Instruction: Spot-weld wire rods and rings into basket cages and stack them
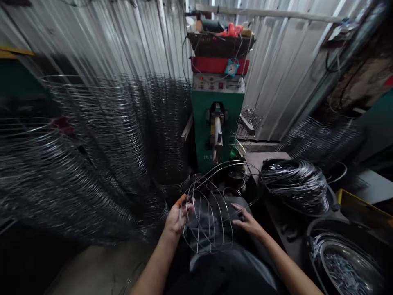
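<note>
The left hand (178, 217) is closed around the left rim of a round, basket-shaped frame of thin bright steel wire (201, 186), with the fingers curled over a hoop. The right hand (247, 223) is laid against the frame's right side, its fingers spread and nearly flat, gripping nothing that can be made out. The frame is held tilted above the lap, over dark trousers (221, 266). Several hoops and curved ribs are already seen in it, so it is judged to be largely formed, though whether every crossing is joined cannot be told. It is kept near the upright green metal machine with a red band and a small dial (204, 119), but apart from its central arm. To the left, tall blurred stacks of similar grey wire hoops (101, 155) are piled against the corrugated metal wall (123, 37), which suggests that many pieces are finished. To the right, a thick coil of dark steel wire (293, 182) and a round dark basin of small shiny metal pieces (344, 266) are well filled, so much material appears to be left.
</note>
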### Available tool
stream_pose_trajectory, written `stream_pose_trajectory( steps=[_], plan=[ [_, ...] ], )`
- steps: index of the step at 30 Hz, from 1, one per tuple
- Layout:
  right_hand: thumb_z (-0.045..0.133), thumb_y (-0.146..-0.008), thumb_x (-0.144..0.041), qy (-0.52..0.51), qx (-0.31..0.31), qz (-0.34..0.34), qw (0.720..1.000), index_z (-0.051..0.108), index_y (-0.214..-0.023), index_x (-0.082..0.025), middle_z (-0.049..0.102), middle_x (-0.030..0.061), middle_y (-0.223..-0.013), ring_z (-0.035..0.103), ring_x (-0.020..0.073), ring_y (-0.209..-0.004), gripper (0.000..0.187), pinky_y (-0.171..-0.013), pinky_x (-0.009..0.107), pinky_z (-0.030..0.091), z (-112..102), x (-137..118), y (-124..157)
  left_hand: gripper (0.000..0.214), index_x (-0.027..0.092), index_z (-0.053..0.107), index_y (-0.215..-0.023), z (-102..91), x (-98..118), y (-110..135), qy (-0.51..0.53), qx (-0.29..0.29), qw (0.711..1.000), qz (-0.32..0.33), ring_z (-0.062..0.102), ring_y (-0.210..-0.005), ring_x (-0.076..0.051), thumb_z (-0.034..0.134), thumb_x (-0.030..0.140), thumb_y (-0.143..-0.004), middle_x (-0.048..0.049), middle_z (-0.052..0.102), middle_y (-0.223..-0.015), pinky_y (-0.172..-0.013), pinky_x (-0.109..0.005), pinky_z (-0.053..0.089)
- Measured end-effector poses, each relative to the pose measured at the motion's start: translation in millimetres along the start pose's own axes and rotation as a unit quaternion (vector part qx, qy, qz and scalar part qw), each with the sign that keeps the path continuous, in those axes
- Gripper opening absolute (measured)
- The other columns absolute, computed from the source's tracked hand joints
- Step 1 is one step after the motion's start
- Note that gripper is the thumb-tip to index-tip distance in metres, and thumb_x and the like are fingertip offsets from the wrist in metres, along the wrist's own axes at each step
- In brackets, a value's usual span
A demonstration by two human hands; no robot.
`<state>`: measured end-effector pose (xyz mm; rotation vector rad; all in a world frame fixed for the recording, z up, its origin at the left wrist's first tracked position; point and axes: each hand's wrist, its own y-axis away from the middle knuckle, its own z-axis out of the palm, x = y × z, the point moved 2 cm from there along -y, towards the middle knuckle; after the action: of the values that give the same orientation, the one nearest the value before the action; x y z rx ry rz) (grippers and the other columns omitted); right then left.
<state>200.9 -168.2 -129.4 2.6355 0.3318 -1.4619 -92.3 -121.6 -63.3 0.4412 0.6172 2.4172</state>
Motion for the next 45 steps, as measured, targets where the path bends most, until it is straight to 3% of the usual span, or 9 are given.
stream_pose_trajectory(
  steps=[6, 11, 24, 29, 32, 34, 37, 39, 45],
  plan=[
    [0.063, -0.075, -0.041, -0.034, -0.065, -0.017, 0.997, 0.056, -0.120, -0.027, 0.043, 0.0092, -0.135, 0.033, 0.0280, -0.127, 0.049, -0.106, 0.049, 0.023, 12.7, 3.0, 13.5, 0.023, 0.013, 0.055, -0.096, -5.6, -2.1, -12.9, -0.060, 0.022, 0.998, -0.002, 0.047, -0.039, -0.009, 0.053, 0.029, -0.080, -0.0030, 0.054, -0.061, -0.033, -0.019, 0.041],
    [0.061, -0.076, -0.045, -0.022, -0.031, -0.041, 0.998, 0.070, -0.087, -0.028, 0.061, 0.0072, -0.110, 0.042, 0.0283, -0.118, 0.023, -0.100, 0.051, 0.033, 19.5, 10.1, 10.9, 0.011, 0.014, 0.055, -0.077, -11.5, -2.3, -26.6, -0.097, 0.035, 0.995, 0.010, 0.050, -0.044, -0.008, 0.058, 0.025, -0.077, -0.0072, 0.058, -0.073, -0.035, -0.019, 0.043],
    [0.062, -0.077, -0.040, -0.009, -0.018, -0.093, 0.995, 0.070, -0.085, -0.027, 0.069, 0.0049, -0.087, 0.060, 0.0243, -0.093, 0.017, -0.096, 0.047, 0.037, 5.7, -9.0, 22.6, 0.025, 0.010, 0.056, -0.071, -12.1, -7.5, -47.7, -0.073, 0.064, 0.994, -0.051, 0.053, -0.047, -0.006, 0.041, 0.023, -0.086, -0.0121, 0.060, -0.076, -0.053, -0.024, 0.053],
    [0.063, -0.074, -0.045, -0.055, 0.068, -0.010, 0.996, 0.069, -0.089, -0.024, 0.066, 0.0091, -0.105, 0.053, 0.0278, -0.111, 0.026, -0.097, 0.048, 0.038, 1.6, 7.9, 19.1, 0.023, 0.011, 0.053, -0.068, 3.8, -14.1, -46.8, -0.045, 0.066, 0.996, -0.050, 0.039, -0.038, -0.001, 0.044, 0.023, -0.086, -0.0090, 0.057, -0.073, -0.032, -0.013, 0.035],
    [0.067, -0.066, -0.048, -0.064, 0.126, 0.072, 0.987, 0.066, -0.102, -0.023, 0.063, 0.0101, -0.112, 0.054, 0.0298, -0.110, 0.044, -0.093, 0.048, 0.041, -5.1, 22.5, 12.4, 0.020, 0.011, 0.052, -0.068, 21.3, -12.8, -42.6, -0.053, 0.052, 0.997, 0.001, 0.028, -0.036, 0.001, 0.046, 0.021, -0.084, -0.0043, 0.052, -0.067, -0.027, -0.009, 0.020],
    [0.069, -0.061, -0.050, -0.069, 0.131, 0.130, 0.980, 0.069, -0.092, -0.021, 0.068, 0.0094, -0.097, 0.061, 0.0299, -0.095, 0.043, -0.084, 0.045, 0.047, -14.0, 25.0, 7.2, 0.013, 0.012, 0.051, -0.069, 34.9, -8.3, -38.2, -0.089, 0.039, 0.993, 0.070, 0.027, -0.037, 0.001, 0.053, 0.020, -0.079, -0.0017, 0.051, -0.066, -0.029, -0.009, 0.017],
    [0.066, -0.065, -0.053, -0.100, 0.120, 0.170, 0.973, 0.069, -0.074, -0.018, 0.068, 0.0060, -0.072, 0.063, 0.0235, -0.070, 0.036, -0.067, 0.036, 0.051, -32.3, 9.5, -5.0, 0.018, 0.015, 0.050, -0.074, 54.9, -1.4, -32.4, -0.170, 0.015, 0.964, 0.204, 0.029, -0.040, 0.000, 0.066, 0.022, -0.069, 0.0010, 0.052, -0.069, -0.032, -0.011, 0.019],
    [0.063, -0.069, -0.052, -0.158, 0.141, 0.161, 0.964, 0.069, -0.079, -0.018, 0.067, 0.0053, -0.074, 0.062, 0.0197, -0.068, 0.037, -0.062, 0.031, 0.051, -44.5, -10.5, -20.9, 0.026, 0.016, 0.050, -0.076, 64.9, -1.0, -33.3, -0.218, 0.011, 0.937, 0.271, 0.031, -0.042, -0.001, 0.069, 0.028, -0.064, 0.0015, 0.054, -0.072, -0.034, -0.013, 0.023],
    [0.064, -0.072, -0.047, -0.443, 0.161, 0.149, 0.869, 0.064, -0.093, -0.021, 0.065, 0.0053, -0.084, 0.061, 0.0150, -0.067, 0.033, -0.050, 0.024, 0.050, -58.7, -55.2, -118.2, 0.032, 0.018, 0.049, -0.077, 67.8, -15.1, -67.8, -0.272, 0.038, 0.896, 0.350, 0.031, -0.045, -0.003, 0.068, 0.038, -0.063, 0.0013, 0.053, -0.076, -0.036, -0.016, 0.026]
  ],
)
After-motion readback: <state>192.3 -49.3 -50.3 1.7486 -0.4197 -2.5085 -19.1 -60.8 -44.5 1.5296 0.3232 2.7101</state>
